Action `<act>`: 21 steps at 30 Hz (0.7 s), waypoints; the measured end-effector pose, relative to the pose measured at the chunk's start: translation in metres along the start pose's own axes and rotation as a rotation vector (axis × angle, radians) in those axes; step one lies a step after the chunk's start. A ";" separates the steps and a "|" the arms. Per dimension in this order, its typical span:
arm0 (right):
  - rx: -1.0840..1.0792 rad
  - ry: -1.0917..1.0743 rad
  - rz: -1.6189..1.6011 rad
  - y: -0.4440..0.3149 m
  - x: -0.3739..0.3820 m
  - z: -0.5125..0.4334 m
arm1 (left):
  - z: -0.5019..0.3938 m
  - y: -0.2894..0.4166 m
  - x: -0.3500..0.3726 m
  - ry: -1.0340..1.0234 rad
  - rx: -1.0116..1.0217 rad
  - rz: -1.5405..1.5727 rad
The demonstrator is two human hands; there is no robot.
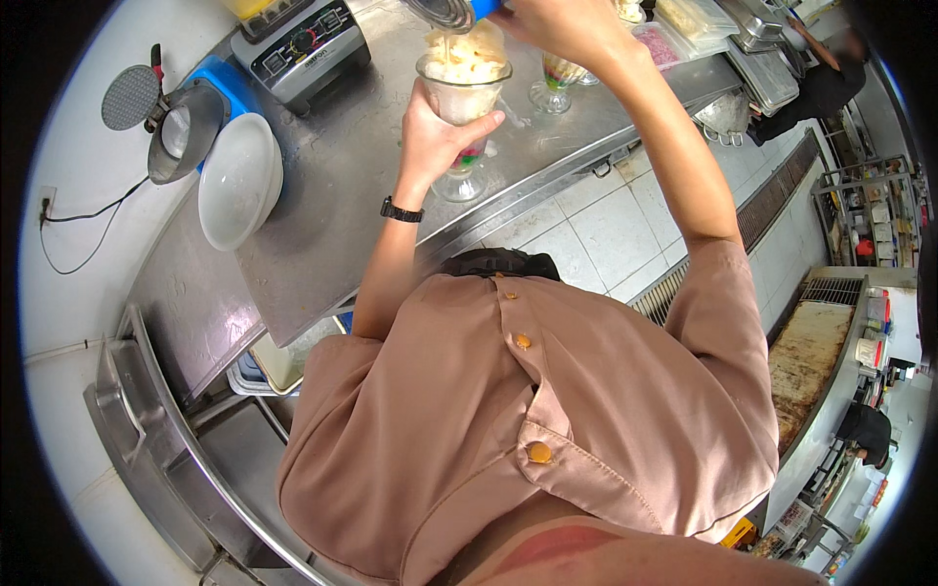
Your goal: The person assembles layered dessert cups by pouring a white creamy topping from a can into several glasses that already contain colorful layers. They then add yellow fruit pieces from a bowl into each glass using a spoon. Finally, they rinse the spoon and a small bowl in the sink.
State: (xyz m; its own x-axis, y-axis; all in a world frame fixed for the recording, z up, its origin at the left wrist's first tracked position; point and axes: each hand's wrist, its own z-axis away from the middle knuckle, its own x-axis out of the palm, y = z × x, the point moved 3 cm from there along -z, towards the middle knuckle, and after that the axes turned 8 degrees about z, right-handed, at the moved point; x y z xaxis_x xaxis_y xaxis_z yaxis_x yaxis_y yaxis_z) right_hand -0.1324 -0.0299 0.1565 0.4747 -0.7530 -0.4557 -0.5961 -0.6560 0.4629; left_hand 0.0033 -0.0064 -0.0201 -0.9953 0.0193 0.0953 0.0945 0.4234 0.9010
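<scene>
My left hand (436, 139), a dark watch at its wrist, is wrapped around a footed glass dessert cup (463, 187). The glass holds colored pieces low down, with a pale filling above them. Yellowish-white shaved ice (469, 60) is heaped over its rim. Above the heap, my right hand (560, 29) grips a tilted metal can (445, 13) with a blue side, partly cut off by the picture's top edge. A thin pale stream runs from the can onto the ice. A second footed dessert glass (555, 82) with colored layers stands just right, partly behind my right forearm.
On the steel worktable (330, 183) are a blender base (304, 51), white bowls (238, 179) and a blue-bodied appliance (220, 88). Plastic food containers (692, 29) stand at the far right. A steel sink (242, 447) lies lower left. Two people (821, 88) are off to the right.
</scene>
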 end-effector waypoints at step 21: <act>-0.004 0.013 -0.004 -0.002 0.000 -0.003 | 0.001 0.004 0.001 -0.024 0.016 -0.024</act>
State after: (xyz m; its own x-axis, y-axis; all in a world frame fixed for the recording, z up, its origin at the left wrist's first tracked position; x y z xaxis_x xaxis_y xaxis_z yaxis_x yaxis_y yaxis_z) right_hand -0.1289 -0.0287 0.1580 0.4857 -0.7507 -0.4478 -0.5916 -0.6595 0.4638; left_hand 0.0024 -0.0039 -0.0169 -0.9975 0.0302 0.0634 0.0702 0.4384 0.8961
